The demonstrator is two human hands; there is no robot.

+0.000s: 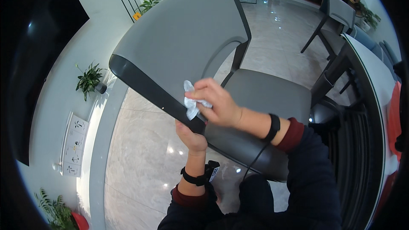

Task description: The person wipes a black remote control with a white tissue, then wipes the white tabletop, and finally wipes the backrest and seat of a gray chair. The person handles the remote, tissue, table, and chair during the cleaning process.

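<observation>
A grey padded chair with a dark frame stands right before me, its backrest (182, 28) towards my side and its seat (265, 92) behind that. My right hand (217, 103) pinches a crumpled white tissue or thin cloth (190, 102) against the dark side rail (150, 91) of the backrest. Lower on the same rail, my left hand (191, 137) grips it from below, the fingers hidden behind the frame. A small pale spot (163, 108) shows on the rail, up from the tissue. Both wrists wear black bands.
To the right is a white-topped table (374, 70) with a red item (394, 121) on it. Another grey chair (342, 12) stands farther back. Potted plants (89, 80) and a picture panel (75, 147) line the left wall. A thin black cable (255, 159) hangs beneath my right forearm.
</observation>
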